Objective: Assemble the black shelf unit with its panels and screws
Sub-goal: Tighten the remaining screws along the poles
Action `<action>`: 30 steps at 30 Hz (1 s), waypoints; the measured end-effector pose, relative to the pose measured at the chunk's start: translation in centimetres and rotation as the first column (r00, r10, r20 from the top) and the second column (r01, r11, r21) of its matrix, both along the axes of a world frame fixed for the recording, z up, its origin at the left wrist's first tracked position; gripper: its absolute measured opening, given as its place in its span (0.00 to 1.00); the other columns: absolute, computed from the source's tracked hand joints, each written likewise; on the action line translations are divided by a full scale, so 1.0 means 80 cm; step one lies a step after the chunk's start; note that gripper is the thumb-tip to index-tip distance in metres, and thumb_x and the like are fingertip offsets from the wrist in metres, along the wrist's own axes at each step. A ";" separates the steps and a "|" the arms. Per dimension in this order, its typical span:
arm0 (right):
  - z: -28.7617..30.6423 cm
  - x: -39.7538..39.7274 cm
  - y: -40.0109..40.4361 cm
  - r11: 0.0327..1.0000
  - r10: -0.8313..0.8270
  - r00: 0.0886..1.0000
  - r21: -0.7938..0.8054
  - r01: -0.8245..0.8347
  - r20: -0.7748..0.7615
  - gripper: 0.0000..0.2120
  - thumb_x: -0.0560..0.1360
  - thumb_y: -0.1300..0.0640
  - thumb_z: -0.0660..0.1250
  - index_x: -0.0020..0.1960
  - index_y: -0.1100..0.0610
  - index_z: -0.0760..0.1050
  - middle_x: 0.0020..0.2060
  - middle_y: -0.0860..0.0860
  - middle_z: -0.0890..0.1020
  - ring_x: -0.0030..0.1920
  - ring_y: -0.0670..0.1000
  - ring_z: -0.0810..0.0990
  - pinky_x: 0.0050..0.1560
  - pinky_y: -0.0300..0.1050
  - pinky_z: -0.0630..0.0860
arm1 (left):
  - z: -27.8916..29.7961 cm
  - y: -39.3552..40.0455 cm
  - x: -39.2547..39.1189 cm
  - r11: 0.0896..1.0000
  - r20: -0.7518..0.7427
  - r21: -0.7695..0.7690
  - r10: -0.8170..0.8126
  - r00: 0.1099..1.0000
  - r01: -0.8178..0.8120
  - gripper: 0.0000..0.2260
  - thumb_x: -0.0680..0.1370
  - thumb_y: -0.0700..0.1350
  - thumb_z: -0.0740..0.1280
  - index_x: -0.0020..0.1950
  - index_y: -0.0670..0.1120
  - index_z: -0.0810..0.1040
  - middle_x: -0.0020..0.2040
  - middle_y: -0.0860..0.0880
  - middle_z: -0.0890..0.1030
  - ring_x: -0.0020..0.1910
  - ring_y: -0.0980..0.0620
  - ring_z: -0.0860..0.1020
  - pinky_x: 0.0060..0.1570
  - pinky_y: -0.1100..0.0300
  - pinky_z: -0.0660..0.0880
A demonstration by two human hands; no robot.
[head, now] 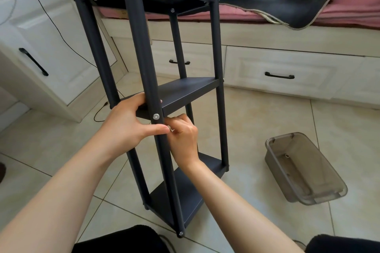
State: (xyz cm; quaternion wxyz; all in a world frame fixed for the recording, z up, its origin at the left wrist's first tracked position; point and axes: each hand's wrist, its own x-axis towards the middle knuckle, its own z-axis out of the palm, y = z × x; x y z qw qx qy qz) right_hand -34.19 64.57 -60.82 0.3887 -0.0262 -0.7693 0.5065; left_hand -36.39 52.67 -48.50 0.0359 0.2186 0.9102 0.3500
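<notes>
The left hand [125, 123] wraps the near front post [144, 63] at the middle panel [185, 92], fingers clenched round post and panel edge, thumb pressed below the screw [156, 116]; probably this steadies the joint while the screw is tightened; just right of the post, the right hand [183, 139] pinches a small metal piece [171, 129], perhaps a hex key, fingers closed on it beside the screw; the black shelf unit [218, 51] stands upright on the tiled floor [267, 113] before the person, long axis vertical, top leaning toward the camera; further right, a clear plastic tray [320, 195] lies on the floor, well apart, seemingly for hardware.
</notes>
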 end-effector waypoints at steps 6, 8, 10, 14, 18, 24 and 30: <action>0.000 0.016 0.016 0.995 0.098 0.993 -0.014 -0.098 0.072 0.07 0.76 0.64 0.70 0.51 0.63 0.85 0.39 0.54 0.85 0.39 0.48 0.76 0.38 0.37 0.72 | 0.001 -0.001 -0.001 0.999 0.024 0.014 0.030 0.999 -0.030 0.26 0.64 0.51 0.82 0.59 0.57 0.78 0.52 0.64 0.80 0.52 0.68 0.76 0.47 0.72 0.68; 0.005 0.022 0.028 0.991 0.135 0.984 -0.027 -0.133 0.116 0.06 0.77 0.63 0.69 0.49 0.62 0.85 0.37 0.52 0.84 0.38 0.49 0.77 0.37 0.40 0.73 | 0.001 -0.001 -0.001 0.999 0.033 0.019 0.033 0.999 -0.033 0.26 0.64 0.51 0.82 0.58 0.57 0.77 0.51 0.65 0.79 0.52 0.67 0.76 0.46 0.72 0.67; 0.014 0.027 0.040 0.981 0.191 0.968 -0.051 -0.185 0.163 0.06 0.78 0.62 0.69 0.49 0.61 0.85 0.36 0.52 0.83 0.39 0.52 0.79 0.38 0.46 0.75 | 0.001 -0.001 -0.001 0.999 0.033 0.012 0.033 0.999 -0.034 0.25 0.64 0.51 0.82 0.58 0.57 0.77 0.50 0.66 0.78 0.51 0.67 0.75 0.46 0.73 0.67; 0.034 0.035 0.058 0.957 0.291 0.925 -0.076 -0.281 0.243 0.07 0.78 0.62 0.69 0.52 0.63 0.85 0.38 0.54 0.83 0.40 0.52 0.80 0.44 0.46 0.78 | 0.001 -0.001 0.000 1.000 0.035 -0.003 0.031 0.999 -0.031 0.25 0.65 0.50 0.82 0.59 0.57 0.76 0.50 0.64 0.77 0.55 0.59 0.76 0.46 0.72 0.66; 0.047 0.037 0.066 0.940 0.339 0.898 -0.063 -0.335 0.279 0.08 0.78 0.62 0.68 0.54 0.63 0.84 0.39 0.53 0.84 0.41 0.49 0.80 0.46 0.41 0.78 | 0.002 0.003 0.002 0.999 0.030 -0.018 0.042 0.999 -0.041 0.27 0.66 0.51 0.81 0.62 0.54 0.77 0.54 0.60 0.79 0.58 0.56 0.76 0.51 0.65 0.69; 0.050 0.032 0.059 0.951 0.305 0.924 -0.021 -0.308 0.233 0.07 0.78 0.62 0.69 0.53 0.62 0.85 0.38 0.55 0.85 0.39 0.49 0.81 0.46 0.43 0.78 | 0.005 0.008 0.006 0.999 0.023 -0.011 0.046 0.999 -0.046 0.29 0.65 0.52 0.82 0.64 0.53 0.77 0.55 0.58 0.79 0.57 0.56 0.76 0.55 0.60 0.70; 0.027 0.018 0.044 0.966 0.232 0.954 0.071 -0.249 0.191 0.07 0.76 0.61 0.71 0.53 0.60 0.85 0.37 0.52 0.84 0.39 0.49 0.72 0.37 0.37 0.68 | 0.004 0.007 0.005 0.999 0.011 -0.025 0.038 0.999 -0.038 0.30 0.65 0.52 0.82 0.65 0.52 0.77 0.56 0.58 0.78 0.58 0.55 0.76 0.56 0.60 0.71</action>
